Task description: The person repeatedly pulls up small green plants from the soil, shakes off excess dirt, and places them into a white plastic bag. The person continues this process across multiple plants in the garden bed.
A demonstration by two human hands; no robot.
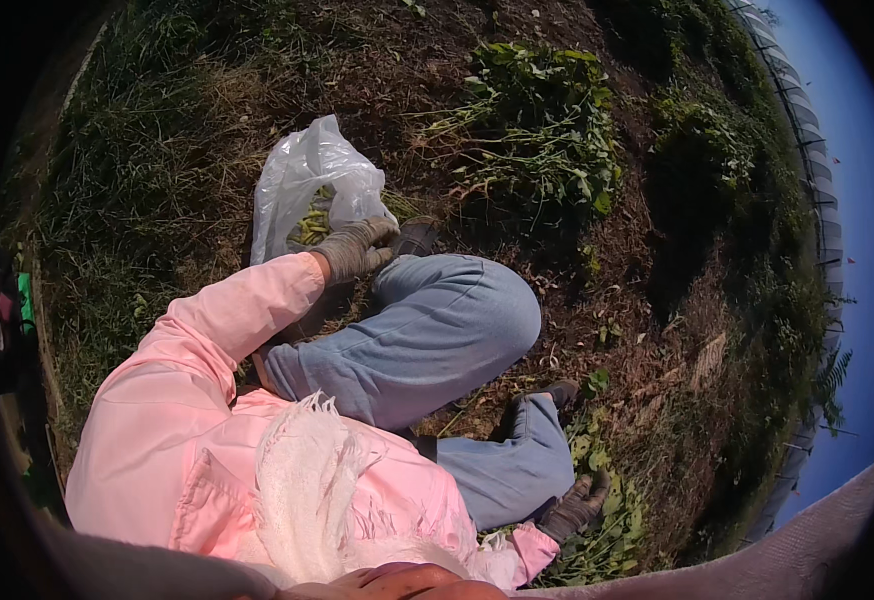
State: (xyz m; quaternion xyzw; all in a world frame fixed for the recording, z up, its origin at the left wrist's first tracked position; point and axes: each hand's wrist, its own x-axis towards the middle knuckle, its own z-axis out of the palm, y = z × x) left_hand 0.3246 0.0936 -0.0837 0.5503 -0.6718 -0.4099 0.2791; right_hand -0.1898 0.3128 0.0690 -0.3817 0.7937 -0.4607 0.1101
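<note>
My left hand, in a grey-brown work glove, is at the near rim of a translucent white plastic bag. Its curled fingers appear to pinch the bag's edge, though the fingertips are partly hidden. Yellow-green bean-like pods lie inside the bag, seen through its mouth. Down at the lower right, my right hand wears a similar glove. Its fingers are apart, with nothing visible in them, over uprooted leafy green plants lying beside my leg.
Bent legs in blue jeans lie between my hands. Beyond them sits a heap of pulled leafy plants on dry, littered soil. Tall grass grows on the left. A pale ribbed greenhouse-like structure curves along the right.
</note>
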